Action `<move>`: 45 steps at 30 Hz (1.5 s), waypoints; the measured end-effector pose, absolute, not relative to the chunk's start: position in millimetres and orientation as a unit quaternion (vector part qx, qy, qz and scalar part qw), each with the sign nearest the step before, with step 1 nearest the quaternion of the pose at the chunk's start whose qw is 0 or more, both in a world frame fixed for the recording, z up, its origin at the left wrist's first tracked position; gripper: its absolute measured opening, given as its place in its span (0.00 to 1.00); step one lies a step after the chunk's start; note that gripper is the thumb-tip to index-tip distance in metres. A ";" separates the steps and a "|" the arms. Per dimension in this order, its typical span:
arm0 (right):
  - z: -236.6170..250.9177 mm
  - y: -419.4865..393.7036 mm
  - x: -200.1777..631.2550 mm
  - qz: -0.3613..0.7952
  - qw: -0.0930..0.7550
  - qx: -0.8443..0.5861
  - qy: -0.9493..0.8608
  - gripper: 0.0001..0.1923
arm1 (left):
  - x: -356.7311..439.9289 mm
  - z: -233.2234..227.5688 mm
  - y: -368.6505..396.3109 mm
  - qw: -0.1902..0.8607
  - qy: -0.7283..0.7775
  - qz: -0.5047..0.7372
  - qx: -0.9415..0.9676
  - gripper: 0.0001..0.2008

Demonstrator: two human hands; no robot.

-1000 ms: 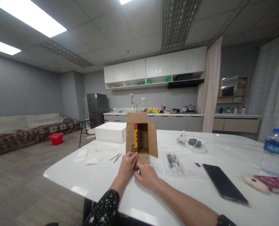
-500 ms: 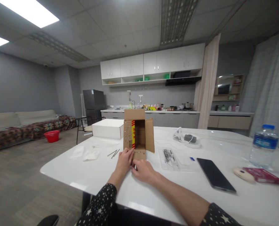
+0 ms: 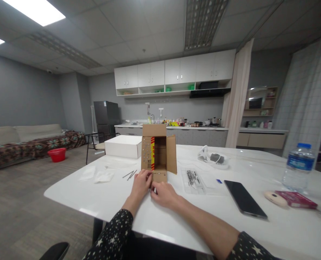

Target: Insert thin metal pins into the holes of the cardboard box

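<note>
A white table (image 3: 117, 202) is filling the lower half of the view, and everything else is sitting on it. A white box (image 3: 123, 146) is lying closed at the far left side, so whatever it may be holding is hidden. Just right of it a cardboard box (image 3: 158, 153) is standing with its opening facing the person, all four flaps spread; the dark inside is showing nothing, and the left flap is carrying a red and yellow strip and rows of small dots. A water bottle (image 3: 296, 167) is standing at the far right, with liquid in it and its blue cap on. A black phone (image 3: 245, 199) is lying face up between bottle and box. A clear plastic bag (image 3: 194, 179) holding small dark parts is lying just right of the cardboard box. The left hand (image 3: 140, 183) and right hand (image 3: 163, 194) are meeting at the box's bottom flap, fingertips curled together and touching its front edge; whether they are pinching anything I cannot tell
</note>
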State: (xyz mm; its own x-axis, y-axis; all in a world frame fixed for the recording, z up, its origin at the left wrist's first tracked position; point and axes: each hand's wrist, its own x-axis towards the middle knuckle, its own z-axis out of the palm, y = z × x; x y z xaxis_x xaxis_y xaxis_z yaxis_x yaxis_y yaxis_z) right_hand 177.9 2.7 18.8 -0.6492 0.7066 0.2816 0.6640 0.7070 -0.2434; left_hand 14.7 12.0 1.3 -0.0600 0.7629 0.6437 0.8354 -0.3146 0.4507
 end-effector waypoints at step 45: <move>22.6 4.5 184.1 0.040 0.145 -0.445 -0.883 0.15 | 17.1 9.6 -17.9 -0.013 -0.633 -0.253 -0.732 0.06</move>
